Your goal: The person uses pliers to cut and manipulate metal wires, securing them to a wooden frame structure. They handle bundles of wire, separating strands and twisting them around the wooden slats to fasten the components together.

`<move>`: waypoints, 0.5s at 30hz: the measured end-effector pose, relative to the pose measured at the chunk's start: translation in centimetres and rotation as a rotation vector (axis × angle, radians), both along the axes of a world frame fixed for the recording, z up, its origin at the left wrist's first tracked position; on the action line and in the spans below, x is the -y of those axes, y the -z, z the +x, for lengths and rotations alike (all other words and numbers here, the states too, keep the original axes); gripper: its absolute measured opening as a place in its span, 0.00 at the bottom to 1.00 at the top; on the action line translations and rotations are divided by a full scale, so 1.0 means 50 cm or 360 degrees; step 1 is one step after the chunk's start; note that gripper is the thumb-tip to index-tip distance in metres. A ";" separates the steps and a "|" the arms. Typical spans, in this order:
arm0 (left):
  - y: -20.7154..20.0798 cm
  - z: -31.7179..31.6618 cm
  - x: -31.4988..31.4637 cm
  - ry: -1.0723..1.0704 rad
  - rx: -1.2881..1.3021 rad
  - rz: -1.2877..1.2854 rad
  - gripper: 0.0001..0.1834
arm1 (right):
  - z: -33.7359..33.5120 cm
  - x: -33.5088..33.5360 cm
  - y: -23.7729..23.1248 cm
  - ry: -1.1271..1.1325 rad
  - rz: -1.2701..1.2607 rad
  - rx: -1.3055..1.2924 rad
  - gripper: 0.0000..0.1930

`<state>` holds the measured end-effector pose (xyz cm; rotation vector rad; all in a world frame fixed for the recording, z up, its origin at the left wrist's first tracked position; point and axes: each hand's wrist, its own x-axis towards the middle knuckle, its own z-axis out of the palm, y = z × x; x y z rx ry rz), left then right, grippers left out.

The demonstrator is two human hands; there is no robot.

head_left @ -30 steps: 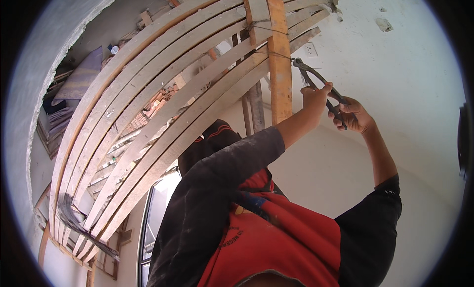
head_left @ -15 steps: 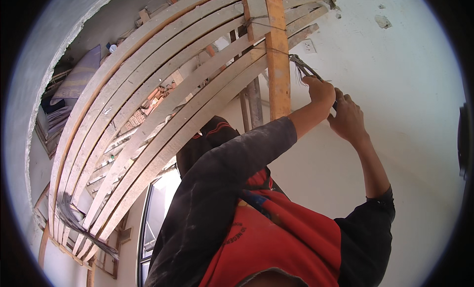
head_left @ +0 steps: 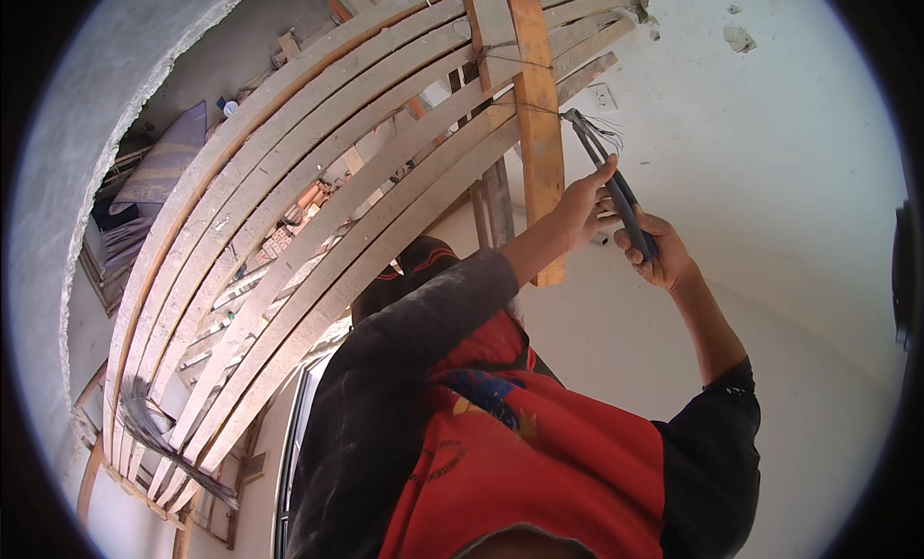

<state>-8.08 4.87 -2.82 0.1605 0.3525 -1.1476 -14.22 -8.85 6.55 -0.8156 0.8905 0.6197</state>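
Both my hands are raised at the right, beside a wooden post. My right hand is closed round the dark handle end of long pincers. My left hand is closed at the upper part of the handles, one finger laid up along them; its inner fingers are partly hidden. The pincers slant up and left, their head near the post's edge. Thin loose wires fan out by that head. Tie wire wraps the post and the pale wooden slats.
Several slats sweep from upper right to lower left. A bundle of grey wire hangs over their lower-left ends. Behind the slats are bricks and cloth. A white wall with a socket stands at the right.
My left hand has slid down and left from near the pincers' head. My right hand has dropped lower along the handles, which now show more. The loose wires are more visible.
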 end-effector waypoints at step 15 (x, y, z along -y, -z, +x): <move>-0.042 0.025 0.080 0.0301 0.0590 0.1098 0.46 | 0.083 0.041 -0.068 -0.1212 -0.0960 0.0043 0.29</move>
